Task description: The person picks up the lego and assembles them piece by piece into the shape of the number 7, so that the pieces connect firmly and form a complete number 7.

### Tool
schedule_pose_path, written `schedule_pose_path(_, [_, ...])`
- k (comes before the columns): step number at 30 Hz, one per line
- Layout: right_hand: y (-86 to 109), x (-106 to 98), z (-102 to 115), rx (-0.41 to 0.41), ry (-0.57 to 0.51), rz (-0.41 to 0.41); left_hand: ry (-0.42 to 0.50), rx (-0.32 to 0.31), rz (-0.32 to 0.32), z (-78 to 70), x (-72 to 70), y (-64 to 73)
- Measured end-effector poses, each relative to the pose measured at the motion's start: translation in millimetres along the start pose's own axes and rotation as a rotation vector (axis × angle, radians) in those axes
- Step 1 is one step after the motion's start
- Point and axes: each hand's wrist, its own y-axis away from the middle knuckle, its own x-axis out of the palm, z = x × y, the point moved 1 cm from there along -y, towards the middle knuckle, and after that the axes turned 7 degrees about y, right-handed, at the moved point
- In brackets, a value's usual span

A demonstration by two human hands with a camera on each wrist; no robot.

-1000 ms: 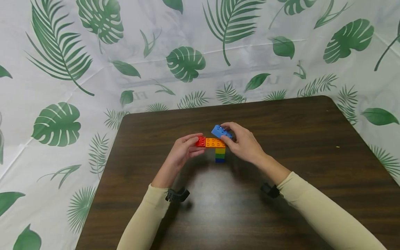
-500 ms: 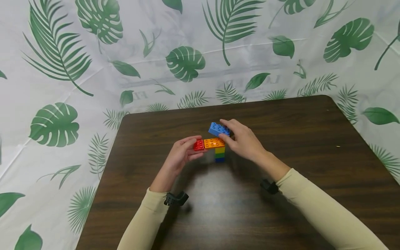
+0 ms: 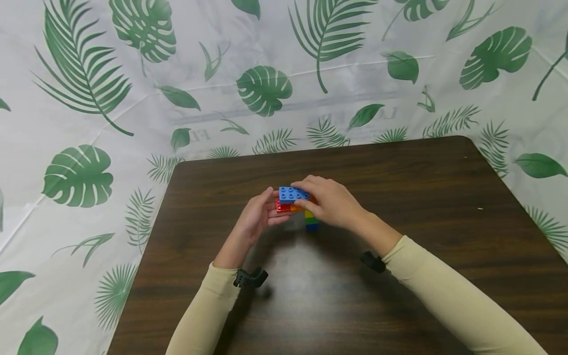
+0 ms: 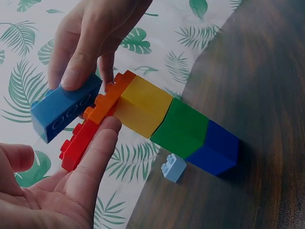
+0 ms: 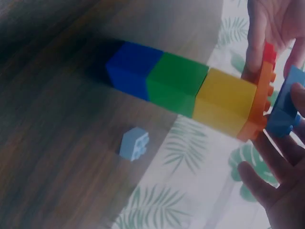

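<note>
A tower stands on the table with a dark blue brick (image 4: 214, 148) at the bottom, then a green brick (image 4: 178, 129) and a yellow brick (image 4: 145, 105). Across its top lies a flat orange brick (image 4: 109, 101), jutting left, with a flat red brick (image 4: 78, 145) at its end. My right hand (image 3: 335, 203) pinches a light blue eight-stud brick (image 3: 290, 194) just over the orange and red ones, tilted, studs up. Under the red and orange bricks, my left hand (image 3: 254, 217) has extended fingers touching from below, its thumb lifted away.
On the table beyond the tower sits a small pale blue brick (image 5: 133, 144), hidden in the head view. The dark wooden table (image 3: 399, 172) meets a leaf-print sheet (image 3: 199, 113) at its back. Black straps with wrist cameras are on both forearms.
My right hand has brought the light blue brick leftward and down, over the red and orange bricks. My left thumb has come off the top of the red brick.
</note>
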Motion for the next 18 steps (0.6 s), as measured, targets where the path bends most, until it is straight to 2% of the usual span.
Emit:
schedule_pose_path(5, [-3.5, 4, 4, -0.043, 0.031, 0.03, 0.006, 0.011, 0.023, 0.4, 0.4, -0.5])
schedule_pose_path(11, [-3.9, 7, 4, -0.045, 0.041, 0.032, 0.021, 0.03, 0.04, 2.8, 0.5, -2.1])
schedule_pose_path(14, [-3.8, 8, 3, -0.005, -0.041, 0.052, 0.032, 0.035, 0.025, 4.1, 0.4, -2.3])
schedule_pose_path(18, [-3.6, 11, -2, 0.122, -0.218, 0.1, 0.011, 0.045, 0.005, 4.8, 0.6, -2.1])
